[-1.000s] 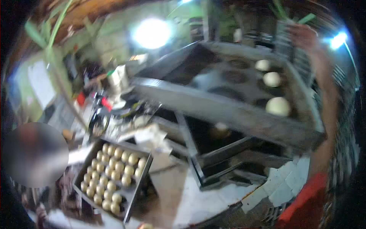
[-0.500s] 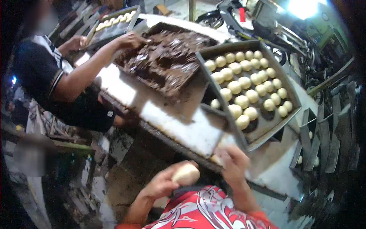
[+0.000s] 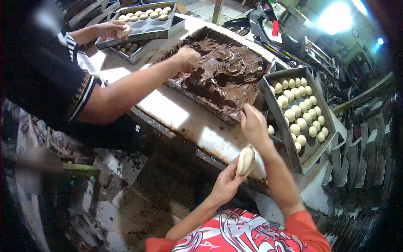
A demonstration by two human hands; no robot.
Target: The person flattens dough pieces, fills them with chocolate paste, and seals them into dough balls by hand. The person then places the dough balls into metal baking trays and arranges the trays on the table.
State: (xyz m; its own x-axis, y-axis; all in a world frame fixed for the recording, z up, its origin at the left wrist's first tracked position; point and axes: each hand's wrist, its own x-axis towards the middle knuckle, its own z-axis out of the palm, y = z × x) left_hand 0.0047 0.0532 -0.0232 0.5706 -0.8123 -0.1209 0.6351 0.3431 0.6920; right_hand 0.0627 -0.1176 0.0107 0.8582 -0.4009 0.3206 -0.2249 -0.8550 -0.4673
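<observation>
My left hand [image 3: 226, 187] is closed around a pale piece of dough [image 3: 245, 163], which is held tilted upright near the table's front edge. My right hand [image 3: 255, 124] reaches to the near right corner of a large tray heaped with brown chocolate spread [image 3: 226, 69]. Its fingers are pinched together at the spread, and whatever they grip is hidden. Just right of that hand, a deep metal tray [image 3: 312, 150] carries several rows of round dough balls [image 3: 295, 111].
Across the table's left end, a co-worker's hand [image 3: 187, 59] is over the spread and the other hand [image 3: 112, 29] holds a dough piece. Behind them is another tray of dough pieces [image 3: 145, 16]. Metal pans [image 3: 357, 159] are stacked at right; a motorbike [image 3: 268, 29] stands behind.
My right hand has moved forward to the chocolate spread. My left hand has risen toward the table with the dough. The view has shifted, and the co-worker's arm now reaches farther over the spread.
</observation>
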